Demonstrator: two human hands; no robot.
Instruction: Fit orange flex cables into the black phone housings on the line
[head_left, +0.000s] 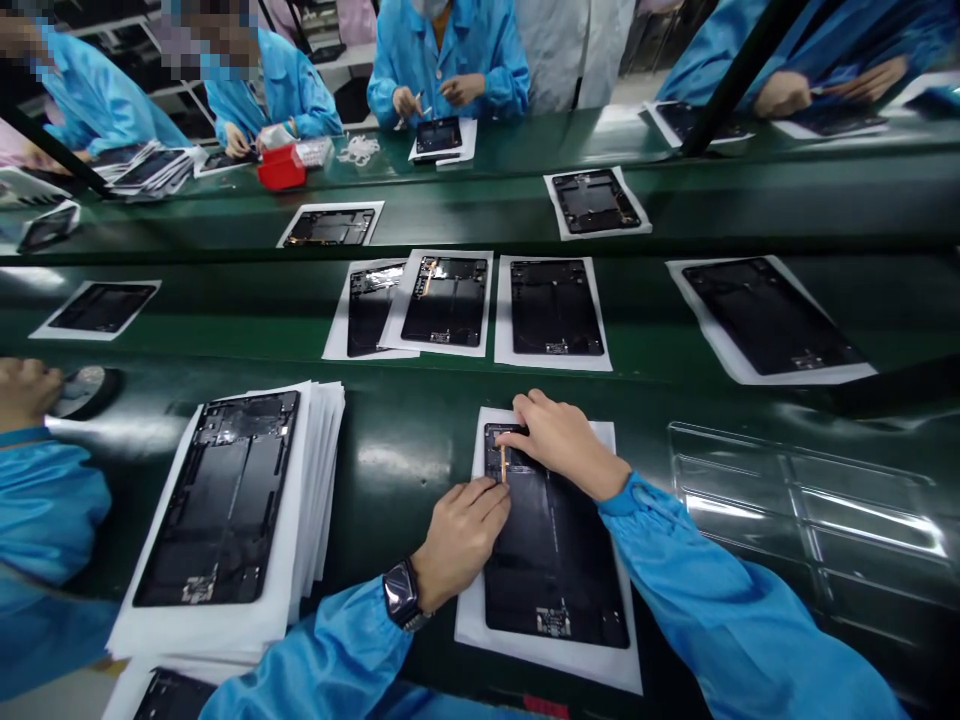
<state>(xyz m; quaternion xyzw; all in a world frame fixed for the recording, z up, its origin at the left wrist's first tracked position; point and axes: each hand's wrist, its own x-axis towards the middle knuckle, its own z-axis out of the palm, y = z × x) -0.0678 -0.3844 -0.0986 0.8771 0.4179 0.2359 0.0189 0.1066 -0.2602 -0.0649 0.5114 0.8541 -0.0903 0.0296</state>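
Note:
An opened tablet (559, 560), black with bare inner parts, lies on a white sheet (551, 665) in front of me. Along its upper left runs a thin orange flex cable (503, 462). My left hand (465, 530), a watch on its wrist, reaches in from below; its fingers are pressed together, with the tips at the cable's lower end. From the right, my right hand (559, 440) bends over the tablet's top edge. Its thumb touches the cable's upper end and its other fingers curl by the edge. The palm sides of both hands are hidden.
Left of me stands a stack of opened tablets (225, 500) between white sheets. A clear plastic tray (802, 510) lies at right. Beyond, several tablets (556, 305) rest on the green line. A co-worker's hand (30, 390) is near a round tape roll (86, 390); others work opposite.

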